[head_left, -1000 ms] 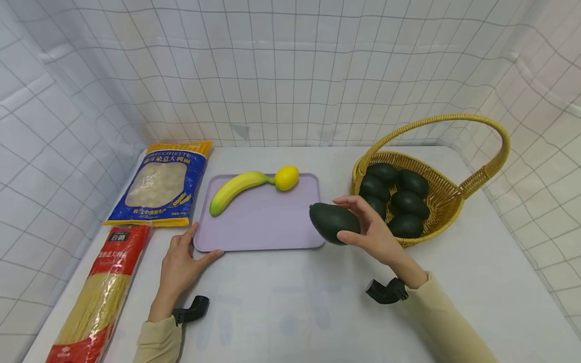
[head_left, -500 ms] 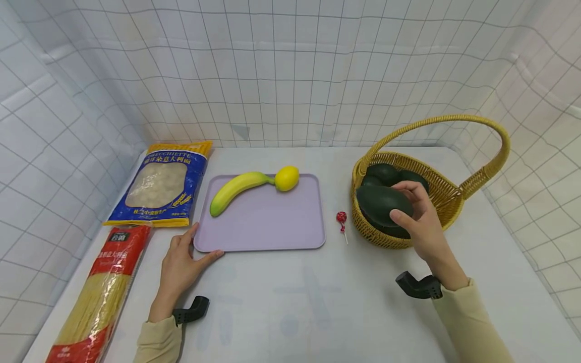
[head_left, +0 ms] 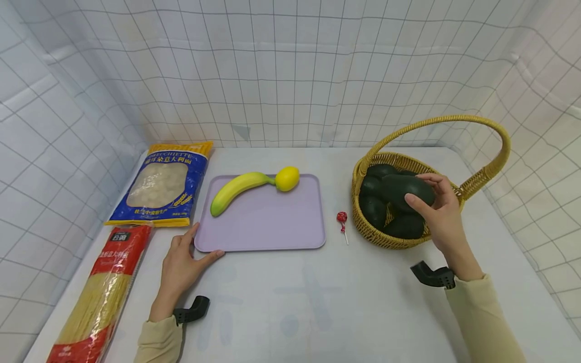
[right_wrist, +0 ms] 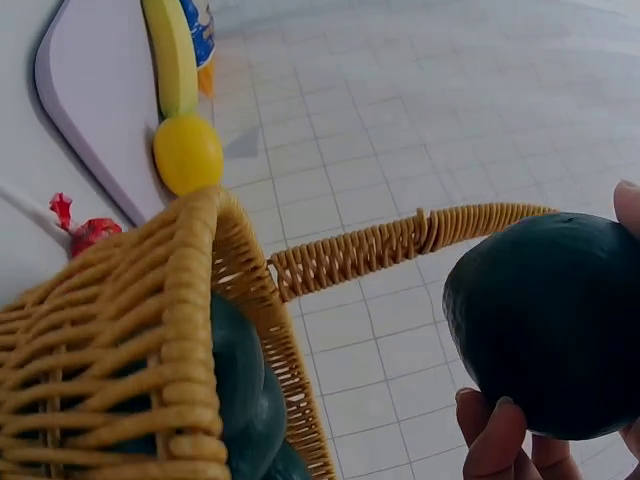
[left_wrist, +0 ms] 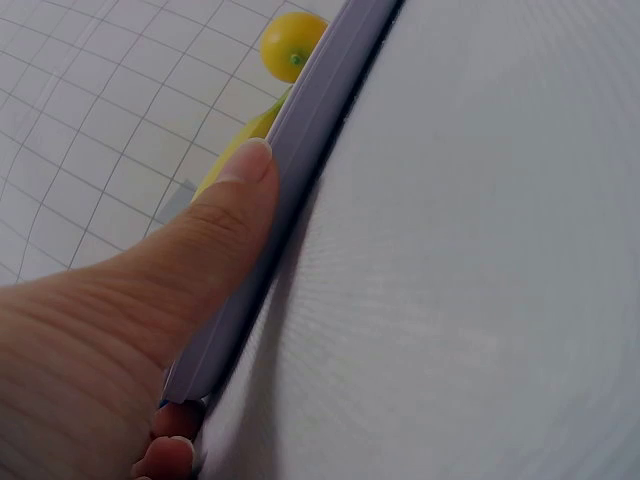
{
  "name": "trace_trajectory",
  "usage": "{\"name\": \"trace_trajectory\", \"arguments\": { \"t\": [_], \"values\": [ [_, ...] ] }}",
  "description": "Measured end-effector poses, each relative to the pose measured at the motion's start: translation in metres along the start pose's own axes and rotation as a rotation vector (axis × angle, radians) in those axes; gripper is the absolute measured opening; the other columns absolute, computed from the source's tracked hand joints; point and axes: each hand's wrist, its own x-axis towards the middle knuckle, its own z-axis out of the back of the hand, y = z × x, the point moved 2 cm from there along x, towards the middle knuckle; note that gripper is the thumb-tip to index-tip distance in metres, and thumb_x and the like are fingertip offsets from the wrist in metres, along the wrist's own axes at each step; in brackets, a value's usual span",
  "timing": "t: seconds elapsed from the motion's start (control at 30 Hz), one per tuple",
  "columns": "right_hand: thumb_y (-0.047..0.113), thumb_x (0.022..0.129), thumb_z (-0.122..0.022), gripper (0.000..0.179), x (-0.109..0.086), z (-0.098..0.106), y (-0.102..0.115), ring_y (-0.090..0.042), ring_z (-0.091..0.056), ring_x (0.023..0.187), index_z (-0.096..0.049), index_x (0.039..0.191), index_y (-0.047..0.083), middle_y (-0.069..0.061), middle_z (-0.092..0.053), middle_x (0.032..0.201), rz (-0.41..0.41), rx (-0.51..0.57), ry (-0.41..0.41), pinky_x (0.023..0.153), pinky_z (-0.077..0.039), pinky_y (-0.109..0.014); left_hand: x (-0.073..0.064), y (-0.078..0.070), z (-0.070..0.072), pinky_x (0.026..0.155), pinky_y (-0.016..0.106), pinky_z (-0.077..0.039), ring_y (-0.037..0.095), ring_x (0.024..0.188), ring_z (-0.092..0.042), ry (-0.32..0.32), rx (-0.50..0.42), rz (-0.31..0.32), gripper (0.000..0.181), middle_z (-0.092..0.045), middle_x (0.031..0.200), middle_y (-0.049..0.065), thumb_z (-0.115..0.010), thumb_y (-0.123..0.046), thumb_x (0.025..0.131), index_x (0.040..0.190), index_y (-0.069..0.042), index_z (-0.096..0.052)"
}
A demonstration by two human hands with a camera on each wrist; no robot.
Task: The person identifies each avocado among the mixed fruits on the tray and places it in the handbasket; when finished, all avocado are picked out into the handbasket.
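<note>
A dark green avocado (head_left: 407, 192) is in my right hand (head_left: 441, 207), held between thumb and fingers over the wicker basket (head_left: 383, 240). Several more avocados (head_left: 405, 226) lie inside that basket. In the right wrist view, the held avocado (right_wrist: 550, 325) sits beside the basket's handle (right_wrist: 370, 255). My left hand (head_left: 181, 262) holds the near left corner of the lilac tray (head_left: 263, 229), its thumb along the front edge and its fingers at the left side. A banana (head_left: 236, 190) and a lemon (head_left: 287, 179) lie on the tray, end to end.
A red lollipop (head_left: 342, 219) lies between tray and basket. At the left, a blue bag of orecchiette pasta (head_left: 159, 184) stands behind a red packet of spaghetti (head_left: 102, 292). The basket's tall handle (head_left: 447, 119) arches above its opening. White gridded sheeting (head_left: 281, 75) encloses the table.
My right hand has carried the avocado rightward from beside the tray to over the basket, uncovering the lollipop. The left hand and the tray have stayed put.
</note>
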Motion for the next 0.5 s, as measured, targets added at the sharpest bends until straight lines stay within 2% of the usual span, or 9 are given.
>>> {"name": "trace_trajectory", "arguments": {
  "t": [0.17, 0.3, 0.5],
  "values": [
    [-0.002, 0.087, -0.065, 0.043, 0.004, 0.010, -0.004, -0.016, -0.054, 0.096, -0.051, 0.128, 0.004, -0.009, -0.044, 0.119, -0.064, -0.134, -0.030, 0.076, -0.046, -0.019, 0.000, -0.001, 0.000, 0.058, 0.034, -0.028, 0.025, 0.073, -0.037, 0.006, -0.004, 0.006, 0.096, -0.037, 0.092, 0.014, -0.077, -0.049, 0.074, 0.145, -0.001, -0.034],
    [0.007, 0.088, -0.067, 0.046, 0.008, 0.016, -0.008, -0.013, -0.057, 0.092, -0.051, 0.132, 0.008, -0.005, -0.046, 0.117, -0.116, -0.315, -0.035, 0.073, -0.047, -0.017, 0.000, -0.001, 0.001, 0.058, 0.034, -0.028, 0.025, 0.073, -0.037, 0.007, -0.005, 0.006, 0.096, -0.037, 0.092, 0.014, -0.078, -0.049, 0.074, 0.145, 0.000, -0.034],
    [0.023, 0.088, -0.070, 0.053, 0.008, 0.023, -0.015, -0.014, -0.050, 0.078, -0.045, 0.132, 0.010, 0.000, -0.044, 0.119, -0.204, -0.550, -0.037, 0.062, -0.043, -0.018, 0.000, -0.001, 0.001, 0.058, 0.034, -0.028, 0.025, 0.073, -0.037, 0.003, -0.005, 0.003, 0.096, -0.037, 0.092, 0.014, -0.078, -0.049, 0.074, 0.145, 0.000, -0.034]
  ]
}}
